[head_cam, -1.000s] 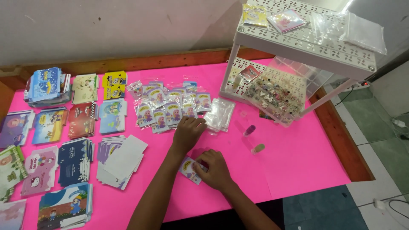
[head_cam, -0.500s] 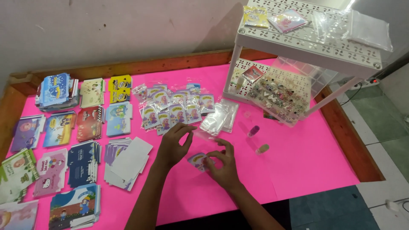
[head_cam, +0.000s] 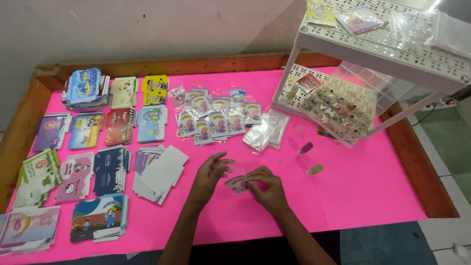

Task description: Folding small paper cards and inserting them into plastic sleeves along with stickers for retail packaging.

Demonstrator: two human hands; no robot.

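Pinching small card (head_cam: 237,184), right hand (head_cam: 267,189), left hand (head_cam: 210,174)

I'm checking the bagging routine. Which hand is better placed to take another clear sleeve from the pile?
Probably the left hand: it is open and free, while the right hand pinches the small card. The clear sleeves lie straight ahead.

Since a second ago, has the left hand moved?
Yes. The left hand has pulled back from the row of bagged cards toward the small card that the right hand holds.

Pink-topped wooden table (head_cam: 431,196) (white rack (head_cam: 382,46) alongside), grey wall (head_cam: 147,29), tiled floor (head_cam: 451,142)
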